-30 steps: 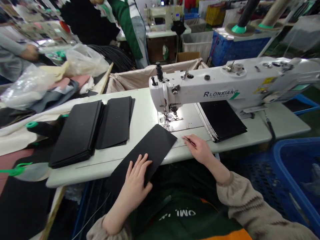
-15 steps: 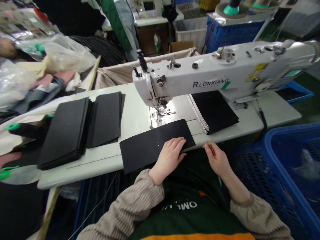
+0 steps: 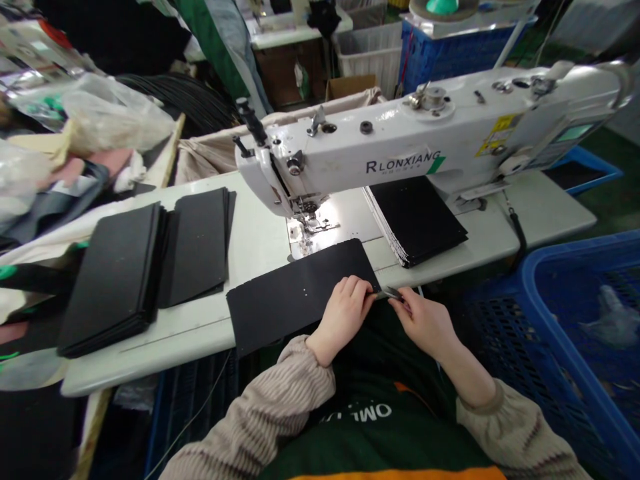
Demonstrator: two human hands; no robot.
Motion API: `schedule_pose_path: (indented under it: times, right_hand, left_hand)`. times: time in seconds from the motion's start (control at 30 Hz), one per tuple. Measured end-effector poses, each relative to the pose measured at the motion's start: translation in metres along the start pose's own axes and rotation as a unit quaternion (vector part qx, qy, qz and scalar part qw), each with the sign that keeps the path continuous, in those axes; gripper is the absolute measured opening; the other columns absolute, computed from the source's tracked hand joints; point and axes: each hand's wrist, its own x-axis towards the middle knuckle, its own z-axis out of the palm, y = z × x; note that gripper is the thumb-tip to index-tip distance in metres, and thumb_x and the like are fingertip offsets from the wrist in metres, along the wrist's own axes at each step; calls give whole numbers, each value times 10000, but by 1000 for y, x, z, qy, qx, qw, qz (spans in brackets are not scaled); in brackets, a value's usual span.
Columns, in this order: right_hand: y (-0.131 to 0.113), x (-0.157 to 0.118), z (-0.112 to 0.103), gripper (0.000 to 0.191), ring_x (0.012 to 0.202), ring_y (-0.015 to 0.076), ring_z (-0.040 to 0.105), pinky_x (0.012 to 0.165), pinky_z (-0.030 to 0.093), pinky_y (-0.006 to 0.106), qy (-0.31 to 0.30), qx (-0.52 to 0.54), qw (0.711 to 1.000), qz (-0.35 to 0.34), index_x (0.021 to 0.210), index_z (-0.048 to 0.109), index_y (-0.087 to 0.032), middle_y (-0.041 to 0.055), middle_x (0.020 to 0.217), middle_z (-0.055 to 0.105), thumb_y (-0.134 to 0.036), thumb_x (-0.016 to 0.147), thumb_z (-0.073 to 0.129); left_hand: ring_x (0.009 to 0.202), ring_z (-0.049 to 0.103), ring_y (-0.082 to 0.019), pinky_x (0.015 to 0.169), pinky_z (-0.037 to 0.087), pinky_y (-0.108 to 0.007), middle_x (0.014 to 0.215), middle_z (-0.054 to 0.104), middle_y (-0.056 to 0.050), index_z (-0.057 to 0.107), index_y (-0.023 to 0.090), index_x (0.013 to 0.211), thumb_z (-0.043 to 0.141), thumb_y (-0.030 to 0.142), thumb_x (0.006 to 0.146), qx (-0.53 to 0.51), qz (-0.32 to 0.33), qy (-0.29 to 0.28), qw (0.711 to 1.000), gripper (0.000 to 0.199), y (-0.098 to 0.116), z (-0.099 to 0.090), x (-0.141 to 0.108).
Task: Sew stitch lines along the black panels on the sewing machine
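Observation:
A black rectangular panel [image 3: 295, 293] lies slantwise at the front edge of the table, its lower left part reaching past the edge. My left hand [image 3: 345, 307] is closed on the panel's right end, thumb and fingers pinching near the corner. Close beside it, my right hand [image 3: 425, 320] grips what look like small thread snips [image 3: 393, 293], their metal tip pointing at that corner; the rest is hidden in my fingers. Just behind the panel is the needle area of a white sewing machine [image 3: 350, 153], lit by a lamp.
Right of the needle lies a stack of black panels with white edges [image 3: 415, 220]. Two more piles, a thick black stack [image 3: 113, 273] and a smaller black stack [image 3: 197, 243], sit at left. A blue basket [image 3: 530, 280] stands at right. Another person's leg [image 3: 225, 53] shows behind.
My right hand has moved left and up to the panel's corner, bringing the snips into sight. My left fingers have drawn together at the edge. The view has shifted slightly.

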Motion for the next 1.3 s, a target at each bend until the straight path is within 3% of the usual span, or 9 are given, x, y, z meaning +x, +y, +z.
schedule_pose_path:
  times: [0.07, 0.17, 0.77, 1.07, 1.17, 1.3]
  right_hand:
    - [0, 2, 1, 265, 642, 182, 646, 528, 288, 276, 1, -10, 1000, -1, 957, 575, -229, 9, 746, 696, -427, 991, 403]
    - [0, 3, 1, 278, 640, 183, 646, 528, 276, 276, -2, -13, 1000, 0, 956, 574, -228, 11, 739, 697, -433, 996, 390]
    - [-16, 7, -10, 257, 615, 153, 621, 532, 250, 282, -32, -13, 999, -42, 897, 552, -215, 10, 772, 697, -397, 1000, 403]
    - [-17, 12, 0, 307, 636, 160, 638, 530, 229, 293, -31, -39, 998, -45, 882, 559, -212, 22, 782, 709, -391, 1020, 350]
    - [-10, 11, 2, 319, 625, 158, 636, 530, 251, 285, -13, -29, 999, -27, 874, 566, -216, 13, 728, 689, -386, 1025, 342]
    - [2, 9, 1, 281, 652, 165, 642, 559, 359, 262, 38, 17, 999, 19, 974, 573, -215, 12, 760, 675, -444, 996, 413]
  left_hand:
    - [961, 533, -236, 830, 470, -390, 1046, 582, -77, 562, 191, 1068, 555, 291, 965, 14, 6, 2, 1000, 144, 1, 1, 1]
    - [887, 534, -215, 777, 465, -367, 946, 591, -58, 604, 207, 1000, 496, 251, 991, 29, 20, -2, 999, 117, 2, 2, 3]
    - [932, 541, -203, 841, 482, -358, 965, 583, -55, 555, 199, 952, 495, 228, 985, -138, -30, 35, 989, 74, 2, -4, -4]
    - [935, 549, -217, 861, 462, -395, 950, 602, -58, 579, 203, 946, 462, 240, 998, -125, -13, 6, 992, 134, 0, -1, -5]
    - [946, 549, -214, 873, 456, -396, 958, 617, -59, 601, 201, 922, 484, 269, 993, -134, 10, -6, 991, 153, 0, -8, -7]
    - [949, 561, -215, 886, 459, -397, 907, 635, -57, 579, 193, 724, 607, 379, 928, -138, 63, -13, 988, 277, -8, -31, -19]
